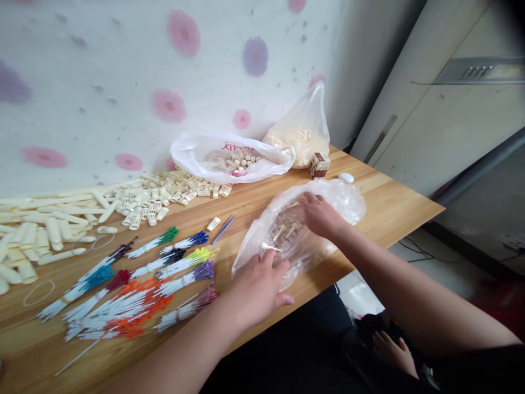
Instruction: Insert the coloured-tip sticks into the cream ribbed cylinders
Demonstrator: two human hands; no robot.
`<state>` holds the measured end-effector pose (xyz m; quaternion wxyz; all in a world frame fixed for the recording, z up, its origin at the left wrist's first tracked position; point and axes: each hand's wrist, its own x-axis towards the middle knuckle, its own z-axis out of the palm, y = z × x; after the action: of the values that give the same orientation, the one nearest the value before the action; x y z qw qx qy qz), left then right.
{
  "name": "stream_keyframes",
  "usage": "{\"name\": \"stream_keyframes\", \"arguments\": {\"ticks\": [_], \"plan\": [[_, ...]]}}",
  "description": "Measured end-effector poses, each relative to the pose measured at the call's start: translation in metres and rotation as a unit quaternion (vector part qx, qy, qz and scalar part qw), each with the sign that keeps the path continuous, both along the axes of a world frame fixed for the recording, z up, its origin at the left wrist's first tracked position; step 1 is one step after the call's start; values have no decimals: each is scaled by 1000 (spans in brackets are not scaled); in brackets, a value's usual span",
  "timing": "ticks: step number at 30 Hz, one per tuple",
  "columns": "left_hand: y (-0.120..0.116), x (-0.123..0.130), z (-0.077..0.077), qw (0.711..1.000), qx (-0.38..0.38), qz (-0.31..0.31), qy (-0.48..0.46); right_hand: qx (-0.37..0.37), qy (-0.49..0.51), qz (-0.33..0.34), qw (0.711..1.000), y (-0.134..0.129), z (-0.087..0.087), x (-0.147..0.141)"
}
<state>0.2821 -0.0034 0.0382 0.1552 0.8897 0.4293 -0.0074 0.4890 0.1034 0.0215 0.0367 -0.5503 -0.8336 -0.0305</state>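
A clear plastic bag (344,200) lies spread open on the wooden table, with small translucent pieces inside it. Several cream peg-like pieces (280,232) with a wider end rest on top of those. Over the bag's near left edge is my left hand (260,282), palm down, fingers and thumb apart; a cream peg-like piece (270,247) lies right by its fingertips. My right hand (320,213) reaches into the far side of the bag with its fingers curled down. Its fingertips are partly hidden, and what they hold cannot be made out.
Bundles of white sticks with coloured tips, such as orange ones (135,306), lie on the left. Behind them are cream tubes (53,232) and slotted cylinders (153,202). Blue tweezers (224,229), a white bag (197,158), a filled clear bag (303,126) and a small box (320,165) stand farther back.
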Motion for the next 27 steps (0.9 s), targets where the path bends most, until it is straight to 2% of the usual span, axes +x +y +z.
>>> {"name": "stream_keyframes", "arguments": {"ticks": [5, 8, 13, 19, 21, 23, 25, 27], "plan": [[13, -4, 3, 1000, 0, -4, -22, -29, -16, -6, 999, 17, -14, 12], [28, 1, 4, 999, 22, 35, -14, -40, 2, 5, 999, 20, -16, 4], [54, 6, 1, 993, 71, 96, 4, -58, 70, 78, 993, 23, -9, -5], [69, -5, -11, 980, 57, 184, 52, -71, 135, 111, 982, 34, -11, -34], [72, -10, -12, 977, 45, 199, 65, -75, 161, 132, 975, 26, -2, -38], [71, -14, -9, 977, 55, 196, 71, -66, 227, 160, 958, 5, 16, -27], [63, -15, -3, 979, 95, 172, 62, -66, 349, 199, 913, -24, 33, 3], [46, -14, 5, 980, 152, 127, 28, -100, 422, 167, 886, -59, 37, 46]]}}
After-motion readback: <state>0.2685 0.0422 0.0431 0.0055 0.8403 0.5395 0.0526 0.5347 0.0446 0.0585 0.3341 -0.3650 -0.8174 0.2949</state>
